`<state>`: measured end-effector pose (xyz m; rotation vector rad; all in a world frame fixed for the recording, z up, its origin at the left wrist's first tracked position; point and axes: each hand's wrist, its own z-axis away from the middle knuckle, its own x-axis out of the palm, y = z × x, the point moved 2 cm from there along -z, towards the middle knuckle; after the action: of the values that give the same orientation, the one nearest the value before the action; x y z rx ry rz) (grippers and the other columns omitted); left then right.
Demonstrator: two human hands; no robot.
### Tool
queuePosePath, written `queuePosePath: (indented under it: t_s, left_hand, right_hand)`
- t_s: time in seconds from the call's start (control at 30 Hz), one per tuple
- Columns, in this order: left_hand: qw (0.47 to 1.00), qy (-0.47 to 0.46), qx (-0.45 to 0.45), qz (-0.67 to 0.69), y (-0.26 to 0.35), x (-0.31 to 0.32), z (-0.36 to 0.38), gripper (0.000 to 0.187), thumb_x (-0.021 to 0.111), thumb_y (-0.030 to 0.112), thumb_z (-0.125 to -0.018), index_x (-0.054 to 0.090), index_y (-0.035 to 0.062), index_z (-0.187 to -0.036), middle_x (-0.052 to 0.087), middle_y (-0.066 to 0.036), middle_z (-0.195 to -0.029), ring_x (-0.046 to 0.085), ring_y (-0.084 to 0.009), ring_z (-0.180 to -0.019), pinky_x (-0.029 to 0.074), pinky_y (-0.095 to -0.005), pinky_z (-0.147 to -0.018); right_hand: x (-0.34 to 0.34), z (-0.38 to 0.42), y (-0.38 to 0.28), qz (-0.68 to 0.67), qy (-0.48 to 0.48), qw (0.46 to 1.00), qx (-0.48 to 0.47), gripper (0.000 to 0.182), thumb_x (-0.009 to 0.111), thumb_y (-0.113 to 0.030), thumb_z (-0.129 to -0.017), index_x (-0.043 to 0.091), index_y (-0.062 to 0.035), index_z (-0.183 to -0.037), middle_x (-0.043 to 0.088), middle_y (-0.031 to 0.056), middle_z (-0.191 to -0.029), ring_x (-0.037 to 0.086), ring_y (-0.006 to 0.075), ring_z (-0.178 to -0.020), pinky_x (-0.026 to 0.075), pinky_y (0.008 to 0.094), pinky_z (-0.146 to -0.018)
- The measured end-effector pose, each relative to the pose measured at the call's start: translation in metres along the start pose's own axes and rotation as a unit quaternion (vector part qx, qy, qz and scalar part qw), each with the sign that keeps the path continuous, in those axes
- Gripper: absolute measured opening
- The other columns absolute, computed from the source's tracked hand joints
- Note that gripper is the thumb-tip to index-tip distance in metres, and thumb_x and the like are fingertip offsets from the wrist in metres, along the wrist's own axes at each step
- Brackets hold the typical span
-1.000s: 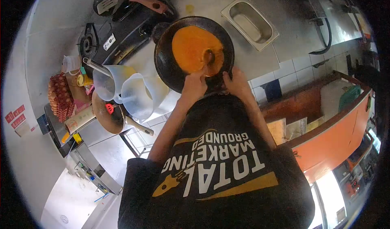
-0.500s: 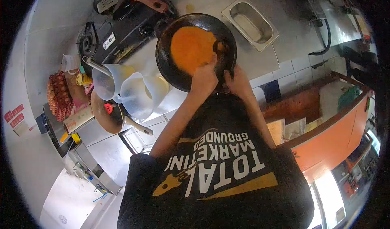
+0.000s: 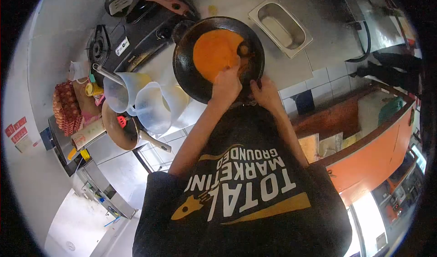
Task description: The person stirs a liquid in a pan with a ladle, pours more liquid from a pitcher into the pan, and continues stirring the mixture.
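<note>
A dark two-handled wok (image 3: 189, 77) with a pool of orange liquid (image 3: 211, 52) in it sits in front of me. My left hand (image 3: 226, 84) reaches over its near rim with fingers closed, fingertips down at the liquid's edge. I cannot tell what those fingers hold. Just beyond them is a small round dark shape (image 3: 244, 51) smeared with orange. My right hand (image 3: 265, 92) is closed on the wok's near right rim, thumb at the edge.
Left of the wok stand two translucent pitchers (image 3: 157, 109), one with a whisk (image 3: 109, 74), and a frying pan (image 3: 114, 125). Farther left is a stack of eggs (image 3: 66, 109). A gas stove (image 3: 136, 43) lies behind, a steel container (image 3: 281, 27) right. Someone's dark-clothed legs (image 3: 387, 72) show far right.
My left hand and the small round shape have shifted slightly left within the wok. The wok itself has moved a little left. A person's dark-clothed legs have come into view at far right.
</note>
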<state>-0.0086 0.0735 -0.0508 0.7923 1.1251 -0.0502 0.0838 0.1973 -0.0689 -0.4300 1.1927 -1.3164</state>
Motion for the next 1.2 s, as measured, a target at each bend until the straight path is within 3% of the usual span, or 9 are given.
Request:
queuePosePath:
  t_s: [0.1, 0.3, 0.37, 0.5, 0.6, 0.7, 0.9, 1.0, 1.2]
  left_hand:
    - [0.997, -0.043, -0.016, -0.062, -0.009, -0.014, -0.001, 0.045, 0.052, 0.0, -0.079, 0.059, 0.0003, -0.123, 0.062, -0.031, -0.089, 0.063, -0.0434, -0.087, 0.05, -0.0515, -0.079]
    - [0.995, -0.056, -0.037, 0.072, -0.027, -0.034, 0.035, 0.042, 0.05, 0.002, -0.082, 0.06, 0.0022, -0.123, 0.062, -0.03, -0.088, 0.061, -0.0472, -0.09, 0.049, -0.0525, -0.08]
    - [0.993, -0.077, -0.057, 0.063, -0.024, -0.027, 0.042, 0.043, 0.05, 0.002, -0.083, 0.058, 0.0031, -0.125, 0.063, -0.029, -0.089, 0.061, -0.0485, -0.091, 0.049, -0.0525, -0.08]
    - [0.993, -0.099, -0.042, -0.044, -0.01, 0.002, 0.042, 0.052, 0.05, 0.002, -0.083, 0.048, 0.0049, -0.136, 0.063, -0.028, -0.086, 0.061, -0.0494, -0.092, 0.049, -0.0531, -0.08]
    - [0.995, -0.081, -0.038, -0.05, -0.019, 0.004, 0.022, 0.046, 0.049, 0.002, -0.084, 0.053, 0.0026, -0.13, 0.064, -0.028, -0.089, 0.062, -0.0468, -0.094, 0.049, -0.0509, -0.081]
    - [0.977, -0.061, -0.123, 0.164, -0.026, -0.018, 0.007, 0.039, 0.048, 0.002, -0.085, 0.059, 0.0016, -0.122, 0.064, -0.028, -0.093, 0.062, -0.0448, -0.095, 0.05, -0.0484, -0.081]
    - [0.995, -0.024, 0.004, 0.099, -0.017, -0.006, 0.037, 0.035, 0.051, 0.01, -0.089, 0.061, 0.0052, -0.122, 0.062, -0.031, -0.092, 0.063, -0.0452, -0.084, 0.051, -0.0466, -0.073]
    - [0.999, 0.036, 0.004, -0.013, -0.013, 0.002, 0.023, 0.035, 0.051, 0.009, -0.089, 0.061, 0.0034, -0.122, 0.061, -0.032, -0.09, 0.063, -0.0443, -0.088, 0.05, -0.048, -0.074]
    - [0.989, 0.034, -0.03, 0.142, -0.007, -0.014, -0.012, 0.034, 0.05, 0.005, -0.087, 0.06, -0.0016, -0.12, 0.061, -0.032, -0.095, 0.061, -0.047, -0.092, 0.05, -0.0514, -0.078]
  right_hand:
    - [0.013, -0.005, 0.018, 0.042, 0.047, 0.994, -0.086, 0.033, 0.058, -0.023, -0.088, 0.056, 0.0057, -0.104, 0.063, 0.0312, -0.089, 0.06, 0.0503, -0.087, 0.048, 0.0549, -0.079]
    - [0.014, -0.009, 0.029, 0.029, -0.032, 0.998, 0.046, 0.035, 0.057, -0.025, -0.089, 0.055, 0.0083, -0.101, 0.061, 0.0333, -0.094, 0.059, 0.0513, -0.093, 0.046, 0.0554, -0.084]
    - [0.021, -0.011, 0.039, -0.006, -0.02, 1.0, 0.012, 0.035, 0.058, -0.024, -0.089, 0.055, 0.0085, -0.101, 0.061, 0.0335, -0.095, 0.059, 0.051, -0.094, 0.046, 0.0553, -0.084]
    - [0.011, -0.01, 0.026, 0.034, -0.046, 0.998, 0.002, 0.031, 0.054, -0.02, -0.093, 0.053, 0.0078, -0.108, 0.065, 0.028, -0.095, 0.068, 0.0348, -0.063, 0.053, 0.0449, -0.07]
    - [0.005, -0.007, 0.018, 0.097, 0.005, 0.992, -0.083, 0.032, 0.054, -0.02, -0.093, 0.053, 0.0057, -0.113, 0.065, 0.0283, -0.097, 0.069, 0.0379, -0.073, 0.053, 0.0454, -0.074]
    - [0.009, -0.01, 0.029, 0.027, -0.013, 0.999, -0.044, 0.034, 0.055, -0.021, -0.093, 0.053, 0.0043, -0.116, 0.064, 0.0283, -0.099, 0.065, 0.0437, -0.089, 0.051, 0.0474, -0.079]
    - [0.007, -0.005, 0.02, 0.002, -0.033, 0.999, 0.012, 0.035, 0.056, -0.026, -0.09, 0.053, 0.006, -0.104, 0.062, 0.0312, -0.094, 0.058, 0.0502, -0.092, 0.046, 0.0554, -0.083]
    - [0.015, -0.008, 0.038, 0.047, -0.008, 0.997, -0.055, 0.035, 0.056, -0.027, -0.09, 0.053, 0.006, -0.103, 0.062, 0.0318, -0.096, 0.059, 0.0496, -0.095, 0.046, 0.0553, -0.084]
    - [0.016, -0.01, 0.033, -0.029, -0.021, 0.999, -0.007, 0.033, 0.057, -0.023, -0.09, 0.053, 0.0053, -0.106, 0.061, 0.032, -0.097, 0.059, 0.0493, -0.095, 0.046, 0.055, -0.084]
